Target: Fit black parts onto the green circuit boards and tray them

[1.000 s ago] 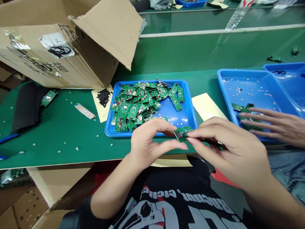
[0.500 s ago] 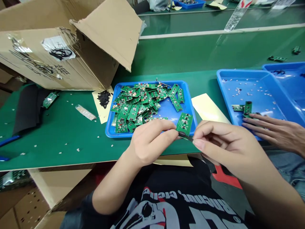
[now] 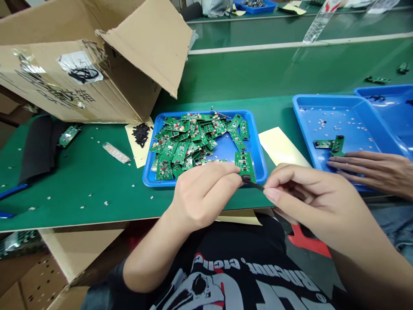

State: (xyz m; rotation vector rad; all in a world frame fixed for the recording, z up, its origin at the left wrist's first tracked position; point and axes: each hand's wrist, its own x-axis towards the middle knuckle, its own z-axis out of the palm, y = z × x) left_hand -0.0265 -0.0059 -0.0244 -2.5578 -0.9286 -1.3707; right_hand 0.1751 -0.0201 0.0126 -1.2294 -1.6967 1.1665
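Observation:
Held near the front edge of a blue tray (image 3: 262,165), a green circuit board (image 3: 244,162) is gripped at its lower left by my left hand (image 3: 208,191). A thin black strip (image 3: 254,185) runs from the board's lower end to my right hand (image 3: 298,189), pinched between thumb and forefinger. My left fingertips hide part of the board and the strip's other end. Behind my hands, the tray holds a heap of similar circuit boards (image 3: 180,148).
A cardboard box (image 3: 106,86) stands at the back left. Black strips (image 3: 141,134) lie on yellow paper left of the tray. At right, another person's hand (image 3: 377,170) rests over a second blue tray (image 3: 298,103) holding boards and small white bits. A plastic bottle (image 3: 319,23) is behind.
The held board has tilted more upright and shifted slightly left. My right hand has drawn slightly right, and more of the black strip shows. The other person's hand has moved slightly.

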